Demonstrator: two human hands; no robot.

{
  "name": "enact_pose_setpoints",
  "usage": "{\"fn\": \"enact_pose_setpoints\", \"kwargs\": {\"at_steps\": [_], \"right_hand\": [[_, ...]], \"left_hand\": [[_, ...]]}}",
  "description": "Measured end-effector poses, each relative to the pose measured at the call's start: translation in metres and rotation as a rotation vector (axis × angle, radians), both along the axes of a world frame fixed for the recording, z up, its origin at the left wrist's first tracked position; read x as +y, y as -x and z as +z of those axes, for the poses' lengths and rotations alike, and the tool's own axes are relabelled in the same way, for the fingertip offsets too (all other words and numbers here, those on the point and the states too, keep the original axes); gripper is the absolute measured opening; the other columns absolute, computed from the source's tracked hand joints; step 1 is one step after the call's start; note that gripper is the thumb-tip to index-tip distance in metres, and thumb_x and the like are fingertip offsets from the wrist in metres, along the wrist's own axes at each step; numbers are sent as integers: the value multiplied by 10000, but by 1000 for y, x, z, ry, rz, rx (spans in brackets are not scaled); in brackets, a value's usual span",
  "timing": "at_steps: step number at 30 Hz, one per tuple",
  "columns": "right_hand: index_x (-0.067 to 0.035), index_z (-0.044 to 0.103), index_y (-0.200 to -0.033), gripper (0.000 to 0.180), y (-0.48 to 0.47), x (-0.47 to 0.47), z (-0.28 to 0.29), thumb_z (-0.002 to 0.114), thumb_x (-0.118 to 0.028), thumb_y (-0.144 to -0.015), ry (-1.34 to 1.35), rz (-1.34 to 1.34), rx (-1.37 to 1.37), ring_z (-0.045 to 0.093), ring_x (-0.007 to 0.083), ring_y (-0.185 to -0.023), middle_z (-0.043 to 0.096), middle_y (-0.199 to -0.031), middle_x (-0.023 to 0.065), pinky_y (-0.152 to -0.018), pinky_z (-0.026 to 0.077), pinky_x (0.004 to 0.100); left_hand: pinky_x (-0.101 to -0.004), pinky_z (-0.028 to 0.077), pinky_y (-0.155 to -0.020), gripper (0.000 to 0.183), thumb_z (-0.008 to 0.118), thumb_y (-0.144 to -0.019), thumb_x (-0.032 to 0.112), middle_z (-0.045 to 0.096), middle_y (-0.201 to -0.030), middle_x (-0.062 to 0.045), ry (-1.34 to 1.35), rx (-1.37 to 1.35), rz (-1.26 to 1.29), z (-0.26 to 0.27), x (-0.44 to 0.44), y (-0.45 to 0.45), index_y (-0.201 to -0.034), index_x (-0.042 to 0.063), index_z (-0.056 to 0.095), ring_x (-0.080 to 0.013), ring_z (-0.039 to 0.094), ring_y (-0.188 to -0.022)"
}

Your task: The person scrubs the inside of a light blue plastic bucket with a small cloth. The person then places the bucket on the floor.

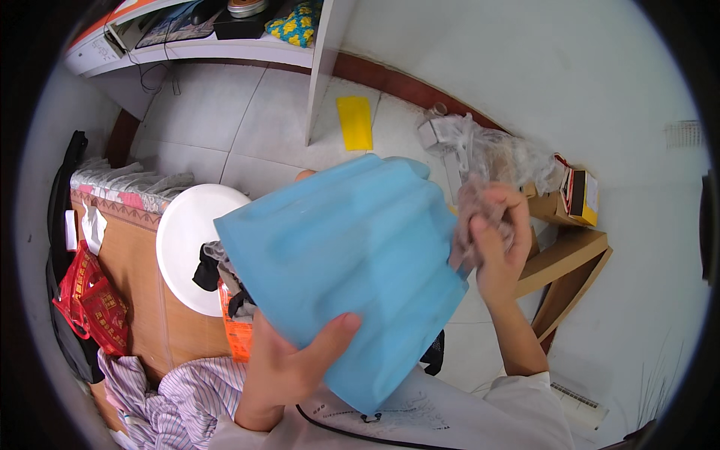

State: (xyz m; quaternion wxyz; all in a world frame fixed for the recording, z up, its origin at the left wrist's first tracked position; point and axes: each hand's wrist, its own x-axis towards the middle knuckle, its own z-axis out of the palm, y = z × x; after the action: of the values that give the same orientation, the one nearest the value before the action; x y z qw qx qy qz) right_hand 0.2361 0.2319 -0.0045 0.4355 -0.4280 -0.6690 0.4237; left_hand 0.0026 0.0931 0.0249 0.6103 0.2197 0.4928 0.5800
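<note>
A large light-blue plastic piece with a wavy, fluted surface (349, 264) lies tilted across the middle of the view. My left hand (298, 360) grips its lower left edge, thumb on top and fingers hidden beneath. At its right edge, my right hand (500, 236) pinches a crumpled greyish-brown cloth or mesh (478, 219), blurred; the cloth touches or lies very near the blue piece. A printed white fabric (394, 405) with black edging lies below it, over my lap.
Left, a white round stool or lid (191, 253), dark cloths, an orange packet (237, 332), a red bag (95, 304) and striped fabric (191, 394) lie on a wooden surface. Right, clear plastic wrap (484, 146) and cardboard (568, 256) stand by the wall. A yellow sheet (355, 124) lies on the tiles.
</note>
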Motion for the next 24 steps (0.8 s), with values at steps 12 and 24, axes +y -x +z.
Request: {"fn": "enact_pose_setpoints", "kwargs": {"at_steps": [12, 24], "right_hand": [[-50, 603, -1328, 436, -2, 11, 5, 703, -63, -904, -25, 181, -216, 603, 199, -1100, 591, -1208, 94, -975, 468, 308], [-19, 685, -1113, 203, -4, 5, -2, 715, -82, -922, 110, -34, -345, 660, 173, -880, 669, -998, 67, -798, 516, 281]], "left_hand": [[-293, 514, -786, 402, 724, -901, 23, 676, -1075, -90, -12, 188, -86, -6, -18, -12, -1267, -60, 581, -146, 631, -922], [-281, 505, -774, 290, 644, -979, 44, 675, -1068, -71, -30, 25, 14, -14, -23, -33, -1245, -57, 590, -132, 624, -915]]}}
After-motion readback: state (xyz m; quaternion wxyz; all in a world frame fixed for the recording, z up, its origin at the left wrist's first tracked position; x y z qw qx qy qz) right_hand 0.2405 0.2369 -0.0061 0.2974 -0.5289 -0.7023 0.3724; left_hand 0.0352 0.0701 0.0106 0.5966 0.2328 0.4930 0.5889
